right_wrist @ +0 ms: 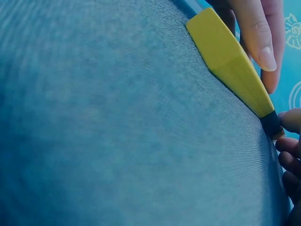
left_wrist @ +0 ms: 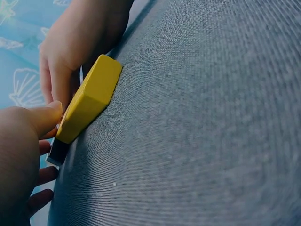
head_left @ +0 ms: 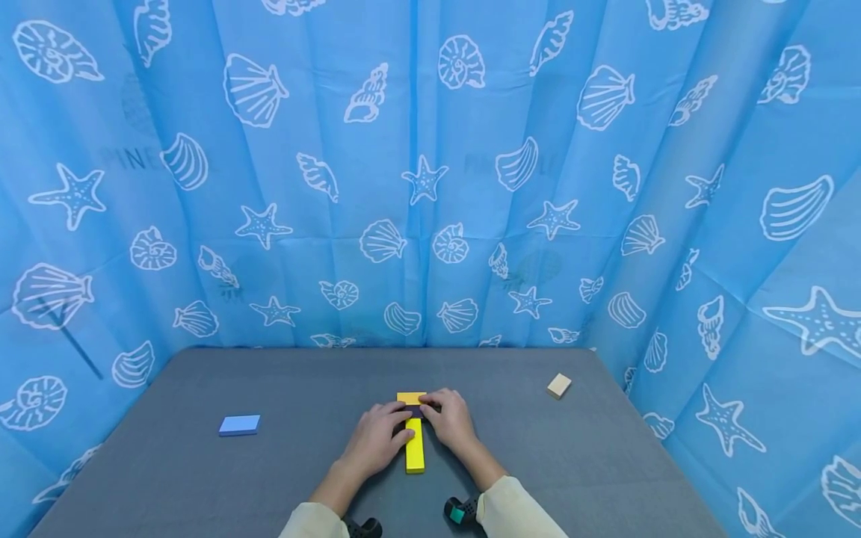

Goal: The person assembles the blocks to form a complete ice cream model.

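A long yellow block (head_left: 415,454) lies at mid-table, pointing away from me. At its far end sits a dark block (head_left: 415,412), and past that an orange-yellow block (head_left: 408,397), together making a T-like row. My left hand (head_left: 374,439) touches the left side of the row, index finger by the dark block, thumb beside the yellow block. From the other side my right hand (head_left: 449,422) touches the right ends of the dark and orange-yellow blocks with thumb and index finger. Both wrist views show the yellow block (left_wrist: 91,96) flat on the cloth; the fingers partly hide the dark block (right_wrist: 271,124).
A light blue block (head_left: 239,425) lies on the left of the grey cloth-covered table (head_left: 303,381). Toward the back right is a small beige block (head_left: 558,386). Blue curtains (head_left: 430,284) with white shells hang along the table's back and sides.
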`<state>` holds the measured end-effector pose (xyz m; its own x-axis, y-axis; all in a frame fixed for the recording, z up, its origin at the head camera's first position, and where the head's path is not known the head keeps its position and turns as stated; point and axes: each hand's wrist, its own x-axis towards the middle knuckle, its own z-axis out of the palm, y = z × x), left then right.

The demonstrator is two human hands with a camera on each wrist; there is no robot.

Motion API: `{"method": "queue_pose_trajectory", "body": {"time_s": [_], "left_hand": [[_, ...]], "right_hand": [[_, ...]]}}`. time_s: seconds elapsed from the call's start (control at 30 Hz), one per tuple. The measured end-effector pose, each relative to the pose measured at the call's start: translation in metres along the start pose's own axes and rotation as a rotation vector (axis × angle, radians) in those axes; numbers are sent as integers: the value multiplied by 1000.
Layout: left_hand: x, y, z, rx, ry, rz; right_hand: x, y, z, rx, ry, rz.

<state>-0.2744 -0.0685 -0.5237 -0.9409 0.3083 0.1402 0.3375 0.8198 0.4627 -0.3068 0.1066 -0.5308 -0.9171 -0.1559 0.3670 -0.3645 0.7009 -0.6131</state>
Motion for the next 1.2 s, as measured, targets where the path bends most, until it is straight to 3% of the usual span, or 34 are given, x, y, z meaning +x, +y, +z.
{"method": "queue_pose_trajectory", "body": {"time_s": [0.33,0.63,0.97,1.2], "left_hand": [[-4,-6,-1,-56,11,14],[-15,-26,-18,-107,156,-17],[-38,-68,-45,-57,258,-47],[-51,-106,-64,114,282,-45]], "right_hand": [[0,-1,1,7,-7,12],[0,1,1,16,1,7],[0,2,-1,29,-18,3],[2,1,0,9,-36,-6]]}}
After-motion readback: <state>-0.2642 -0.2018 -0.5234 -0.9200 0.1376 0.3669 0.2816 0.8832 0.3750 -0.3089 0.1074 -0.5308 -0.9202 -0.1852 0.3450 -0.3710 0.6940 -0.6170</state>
